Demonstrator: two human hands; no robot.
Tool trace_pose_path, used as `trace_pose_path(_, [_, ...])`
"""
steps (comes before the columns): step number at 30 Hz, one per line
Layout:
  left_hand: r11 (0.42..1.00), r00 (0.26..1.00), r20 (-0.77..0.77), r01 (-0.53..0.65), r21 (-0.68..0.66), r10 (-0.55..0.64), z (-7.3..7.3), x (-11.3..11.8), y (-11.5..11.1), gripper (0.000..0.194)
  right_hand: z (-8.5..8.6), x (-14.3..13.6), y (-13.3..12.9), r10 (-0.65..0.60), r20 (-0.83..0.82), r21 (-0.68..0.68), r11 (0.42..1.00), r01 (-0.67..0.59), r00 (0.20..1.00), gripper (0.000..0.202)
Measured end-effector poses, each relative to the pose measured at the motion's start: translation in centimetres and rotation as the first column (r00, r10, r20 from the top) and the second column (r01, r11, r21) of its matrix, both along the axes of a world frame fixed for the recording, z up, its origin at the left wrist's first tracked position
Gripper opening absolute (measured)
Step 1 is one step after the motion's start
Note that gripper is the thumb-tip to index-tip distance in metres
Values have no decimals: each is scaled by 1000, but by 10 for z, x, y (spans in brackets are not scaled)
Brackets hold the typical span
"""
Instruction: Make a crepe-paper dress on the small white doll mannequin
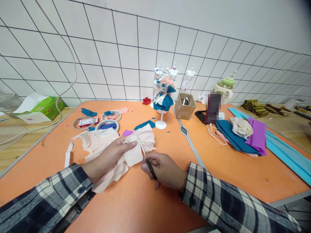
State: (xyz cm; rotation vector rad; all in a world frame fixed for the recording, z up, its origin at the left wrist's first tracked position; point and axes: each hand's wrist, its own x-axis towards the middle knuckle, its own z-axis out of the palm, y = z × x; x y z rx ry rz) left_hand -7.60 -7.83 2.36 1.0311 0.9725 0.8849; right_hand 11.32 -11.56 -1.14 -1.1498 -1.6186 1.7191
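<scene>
step in hand (judged): trimming the pale sheet (132,158) w/ scissors (149,164).

pos. of sheet: front half of the orange table (170,210), partly raised in the left hand (116,151), partly trailing under the left forearm. material: thin, crinkled, prob. crepe paper.

left hand: fingers narrow, sheet pinched btwn thumb (on top) & fingers (underneath, mostly hidden). thumb tip sits near the blades, apart from them.

right hand (165,168): fingers curled around the black handle of the scissors; grip on the loops is hidden. blades point up & away from the body, lying against the sheet w/ tip just past the left thumb. blade gap: cannot tell at this res.

next move (judged) calls for: sheet held taut near the cut line, left thumb kept clear of the blade path, short strokes b/c thin paper may crumple or tear off-line.

ref. items: dress form (164,97) in blue, white & pink ruffles stands behind the sheet, well apart; blue scrap (143,125) lies just beyond the sheet; cardboard box (185,106) is right of the form.
</scene>
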Motion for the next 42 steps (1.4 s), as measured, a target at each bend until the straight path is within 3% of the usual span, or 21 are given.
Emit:
trace_pose_path(11, [996, 996, 21, 85, -21, -85, -6, -2, 2, 19, -1, 1, -1, -1, 30, 28, 1000, 0, 1000, 30])
trace_pose_path(19, [998, 998, -20, 63, 1, -63, 0, -1, -1, 18, 1, 0, 0, 4, 41, 23, 1000, -5, 999, 27])
trace_pose_path(30, [994, 993, -24, 113, 8, -113, -11, -10, 5, 16, 4, 0, 0, 0, 70, 32, 999, -2, 998, 25])
trace_pose_path(36, [987, 986, -32, 163, -7, -163, -6, -10, 2, 13, 2, 0, 0, 0, 65, 35, 999, -3, 998, 27])
trace_pose_path(42, [998, 998, -35, 48, -28, -49, -3, -8, -1, 16, 3, 0, 1, -8, 78, 26, 1000, 6, 997, 29])
